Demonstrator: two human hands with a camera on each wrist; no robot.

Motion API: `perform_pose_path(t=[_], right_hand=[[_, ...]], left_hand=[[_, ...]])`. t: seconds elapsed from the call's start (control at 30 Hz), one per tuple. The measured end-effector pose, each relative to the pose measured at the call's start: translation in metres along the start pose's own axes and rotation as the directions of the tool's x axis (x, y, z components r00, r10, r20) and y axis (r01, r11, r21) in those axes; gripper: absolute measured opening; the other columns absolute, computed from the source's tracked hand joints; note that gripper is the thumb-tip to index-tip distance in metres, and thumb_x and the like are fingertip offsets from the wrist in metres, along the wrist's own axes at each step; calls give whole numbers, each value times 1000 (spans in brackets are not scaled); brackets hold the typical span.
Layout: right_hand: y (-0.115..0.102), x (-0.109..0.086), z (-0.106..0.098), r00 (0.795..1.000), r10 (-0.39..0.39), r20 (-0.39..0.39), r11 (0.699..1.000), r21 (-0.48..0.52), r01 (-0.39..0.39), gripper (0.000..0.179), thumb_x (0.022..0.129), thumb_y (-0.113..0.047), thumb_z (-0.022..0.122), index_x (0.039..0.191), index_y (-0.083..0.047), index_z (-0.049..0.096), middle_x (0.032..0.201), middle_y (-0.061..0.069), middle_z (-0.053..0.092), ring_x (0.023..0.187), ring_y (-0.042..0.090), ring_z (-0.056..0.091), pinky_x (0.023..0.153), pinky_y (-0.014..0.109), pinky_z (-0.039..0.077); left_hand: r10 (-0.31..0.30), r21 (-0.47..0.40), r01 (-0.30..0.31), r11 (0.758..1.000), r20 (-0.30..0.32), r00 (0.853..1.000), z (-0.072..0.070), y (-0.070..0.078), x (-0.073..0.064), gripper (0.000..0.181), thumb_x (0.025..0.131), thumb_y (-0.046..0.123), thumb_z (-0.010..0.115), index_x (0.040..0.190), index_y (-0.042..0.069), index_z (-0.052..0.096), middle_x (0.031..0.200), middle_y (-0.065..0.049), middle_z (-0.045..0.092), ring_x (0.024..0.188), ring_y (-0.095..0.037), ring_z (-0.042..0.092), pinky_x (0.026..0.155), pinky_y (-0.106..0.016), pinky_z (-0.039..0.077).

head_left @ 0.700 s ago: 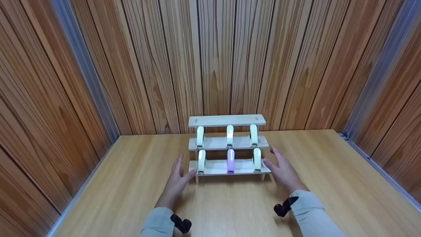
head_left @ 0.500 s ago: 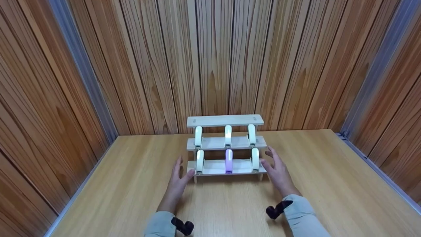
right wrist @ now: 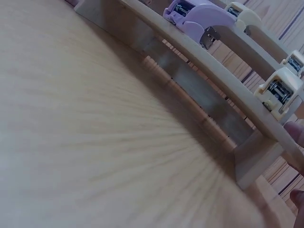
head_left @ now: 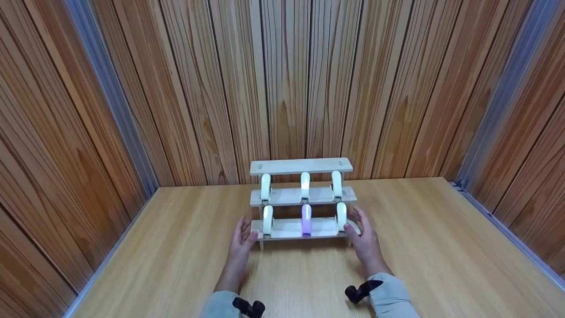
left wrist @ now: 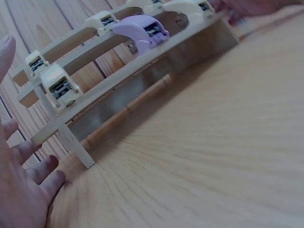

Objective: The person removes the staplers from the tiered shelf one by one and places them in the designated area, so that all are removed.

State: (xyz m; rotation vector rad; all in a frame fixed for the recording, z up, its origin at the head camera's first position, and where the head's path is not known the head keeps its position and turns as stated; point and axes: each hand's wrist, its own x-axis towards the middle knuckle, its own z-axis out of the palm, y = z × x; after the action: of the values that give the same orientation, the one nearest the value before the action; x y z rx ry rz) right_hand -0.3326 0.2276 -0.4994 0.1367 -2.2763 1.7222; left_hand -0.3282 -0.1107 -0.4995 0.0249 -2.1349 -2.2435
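A three-tier pale wooden stand (head_left: 302,165) rests on the table. Its two lower shelves carry several cream arched gadgets (head_left: 305,187) and a purple one (head_left: 306,221) at the bottom middle; the wrist views show black and metal mechanisms in their front ends. My left hand (head_left: 240,245) is beside the stand's left end, thumb near the bottom shelf's corner, with fingers (left wrist: 47,178) spread in the left wrist view. At the right end, my right hand (head_left: 367,247) has its thumb overlapping the bottom shelf's corner; only fingertips (right wrist: 295,133) show in the right wrist view.
The wooden table (head_left: 300,282) extends in front of the stand and to both sides. A wood-panelled wall (head_left: 287,88) rises close behind it. Panelled side walls stand left and right, with metal corner posts (head_left: 112,97). Black camera mounts (head_left: 362,291) sit on both wrists.
Both hands have moved in toward the stand's ends, the right one farther, from outside the shelf to its corner. The stand and gadgets keep their arrangement; the head view has shifted slightly.
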Motion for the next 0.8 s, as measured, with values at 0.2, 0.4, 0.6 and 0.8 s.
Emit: perform_pose_path(t=[0.2,0.4,0.6,0.8], right_hand=[[0,3,9,998,51,-21,999,13,-51,79,97,-44,65,158,-11,26,159,17,36,150,35,27,118,57,29],[-2,2,15,998,44,-50,999,-30,-46,81,94,-40,71,156,-10,29,159,18,36,149,35,30,122,53,19],[-3,0,16,994,97,-39,992,-76,-100,88,89,-49,74,157,-15,29,160,13,29,149,33,26,122,55,19],[-6,0,16,993,118,-27,979,-162,-121,94,86,-56,75,158,-17,28,161,15,26,148,36,22,120,60,19]], left_hand=[[35,-44,-35,998,-21,999,-3,-3,3,81,101,38,62,162,14,14,163,-14,28,150,-39,25,119,-58,25],[52,-61,-52,997,0,999,-5,-3,9,81,100,32,64,162,11,15,163,-18,28,150,-41,24,119,-58,25],[65,-40,-64,997,22,998,-3,-6,14,96,89,22,79,161,8,17,164,-19,25,152,-39,20,123,-52,18],[25,-9,-25,1000,49,998,-5,-9,19,106,81,20,86,162,13,17,166,-15,22,152,-37,20,121,-53,22]])
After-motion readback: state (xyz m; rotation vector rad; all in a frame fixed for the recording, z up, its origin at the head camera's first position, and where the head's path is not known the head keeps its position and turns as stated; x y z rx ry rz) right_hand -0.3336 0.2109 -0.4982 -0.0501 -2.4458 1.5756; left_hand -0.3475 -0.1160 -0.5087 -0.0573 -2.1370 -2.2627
